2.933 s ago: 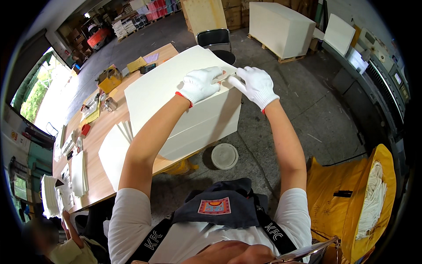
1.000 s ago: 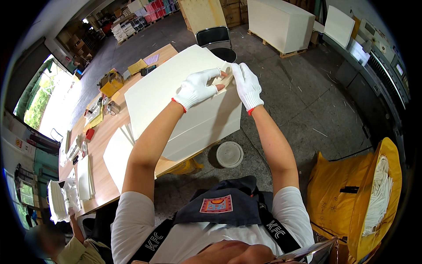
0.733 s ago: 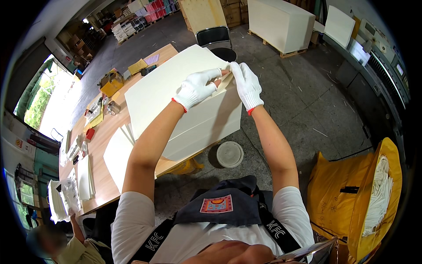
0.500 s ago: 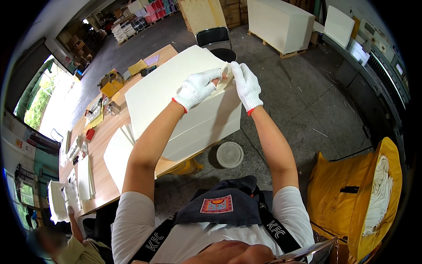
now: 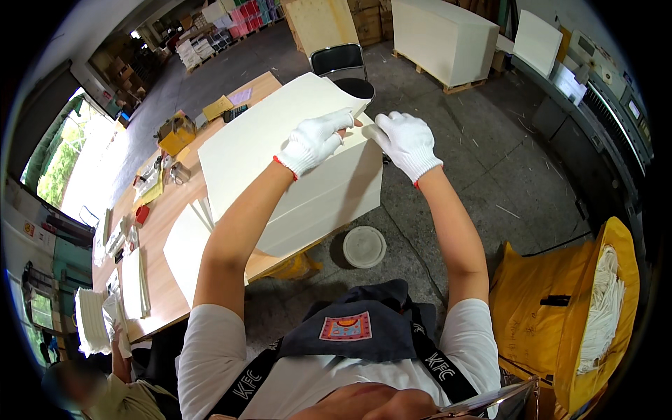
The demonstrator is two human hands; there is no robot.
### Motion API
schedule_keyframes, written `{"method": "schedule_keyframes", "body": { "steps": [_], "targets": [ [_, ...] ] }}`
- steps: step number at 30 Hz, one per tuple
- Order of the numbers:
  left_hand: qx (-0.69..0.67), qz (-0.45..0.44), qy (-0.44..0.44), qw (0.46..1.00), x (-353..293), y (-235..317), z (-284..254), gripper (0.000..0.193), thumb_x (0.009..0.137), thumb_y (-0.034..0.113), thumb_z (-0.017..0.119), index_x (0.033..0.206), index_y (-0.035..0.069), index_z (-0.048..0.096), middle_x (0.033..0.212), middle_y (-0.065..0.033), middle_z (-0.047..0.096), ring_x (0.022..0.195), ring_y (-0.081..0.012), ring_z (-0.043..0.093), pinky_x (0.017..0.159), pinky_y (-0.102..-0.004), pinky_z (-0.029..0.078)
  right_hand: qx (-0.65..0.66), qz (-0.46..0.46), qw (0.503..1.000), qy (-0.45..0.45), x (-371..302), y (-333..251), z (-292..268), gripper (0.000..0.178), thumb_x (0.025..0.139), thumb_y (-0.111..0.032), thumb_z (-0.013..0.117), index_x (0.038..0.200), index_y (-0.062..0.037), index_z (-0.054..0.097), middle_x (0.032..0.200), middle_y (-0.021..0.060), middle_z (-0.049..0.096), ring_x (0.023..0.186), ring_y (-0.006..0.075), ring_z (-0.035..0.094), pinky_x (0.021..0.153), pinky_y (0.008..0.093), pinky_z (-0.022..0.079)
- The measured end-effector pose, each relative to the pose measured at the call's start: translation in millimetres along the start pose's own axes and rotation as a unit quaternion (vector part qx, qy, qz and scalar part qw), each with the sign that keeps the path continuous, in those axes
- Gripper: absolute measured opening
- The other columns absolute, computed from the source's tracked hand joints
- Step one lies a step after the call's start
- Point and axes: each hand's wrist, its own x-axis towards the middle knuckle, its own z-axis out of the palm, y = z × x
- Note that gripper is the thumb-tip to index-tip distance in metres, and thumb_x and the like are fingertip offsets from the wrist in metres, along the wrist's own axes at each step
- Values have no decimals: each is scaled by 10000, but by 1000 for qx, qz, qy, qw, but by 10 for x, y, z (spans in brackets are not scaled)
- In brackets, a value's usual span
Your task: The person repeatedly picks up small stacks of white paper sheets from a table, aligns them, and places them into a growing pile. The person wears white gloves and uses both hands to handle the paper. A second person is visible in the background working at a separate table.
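At eleven o'clock from the middle of our view, a tall stack of large cream sheets [image 5: 269, 129] stands on our wood-topped table [image 5: 180, 203], its near right corner under our hands. Our left hand [image 5: 313, 141], in a white glove with bare fingertips showing, lies on the top with its fingers bent by that corner; we cannot tell whether they pinch a sheet. Our right hand [image 5: 407, 143], gloved likewise, is at one o'clock, its thumb reaching toward the corner and its other fingers loosely curled; whether it grips any paper we cannot make out. Between eight and nine o'clock we have loose white sheets [image 5: 187, 248] partly fanned on the table, and at ten a small yellow box [image 5: 176, 134]. A black chair [image 5: 338, 59] stands at twelve, beyond the stack, while at one o'clock a big pale block [image 5: 441, 42] sits on a wooden pallet [image 5: 465, 87]. A long grey machine [image 5: 616, 129] curves past us at two. At four we see a yellow sack [image 5: 528, 315] with white strips [image 5: 600, 311] in its mouth, and near six a round pale bucket [image 5: 364, 247] on the floor [image 5: 483, 168]. At eight, a co-worker [image 5: 122, 399] reaches toward a white pile [image 5: 91, 318] at the table's edge.
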Motion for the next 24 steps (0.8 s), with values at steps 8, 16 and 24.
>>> {"method": "schedule_keyframes", "body": {
  "steps": [8,16,24],
  "targets": [
    [8,-44,-22,999,-4,145,-68,287,891,227,719,1164,142,687,929,-108,718,785,-200,694,767,-341,549,288,223,931,-34,-8,-97,112,404,993,-487,504,980,-96,607,910,192,678,887,421,649,752,496,480],
    [60,38,31,997,4,110,-1,348,838,131,699,1184,165,696,1121,-100,710,903,-262,705,807,-373,565,303,301,904,34,-61,-45,104,531,992,-586,446,975,-79,604,911,209,679,918,446,641,775,508,463],
    [123,94,63,986,-60,145,1,409,792,95,666,1195,161,687,1205,-95,685,983,-323,684,835,-386,570,167,188,961,-110,-59,-35,96,626,939,-674,474,992,-79,660,934,187,692,934,375,673,812,472,497]
  ]
}}
